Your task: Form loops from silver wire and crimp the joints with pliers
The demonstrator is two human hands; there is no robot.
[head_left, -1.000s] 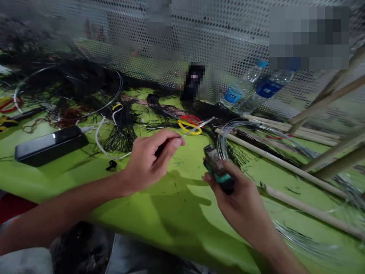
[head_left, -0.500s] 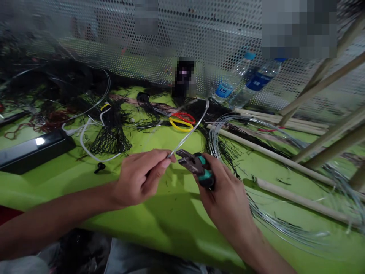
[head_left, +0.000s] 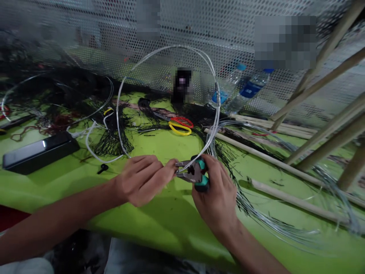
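Observation:
A hoop of silvery wire stands upright above the green table. My left hand is closed round the hoop's lower part, its fingertips beside the plier jaws. In my right hand I grip a pair of pliers with black and teal handles. Their jaws point left and lie about the wire, close to my left fingertips. Whether they bite on it I cannot tell. The part of the wire inside my left fist is hidden.
Red-and-yellow-handled scissors lie behind the hoop. A coil of loose wire and wooden poles are on the right, near two water bottles. Black netting, a white cable and a black box are on the left.
The wire hoop has come into full view, standing upright. The plier jaws have moved left onto the wire, against my left fingertips. The view has shifted slightly.

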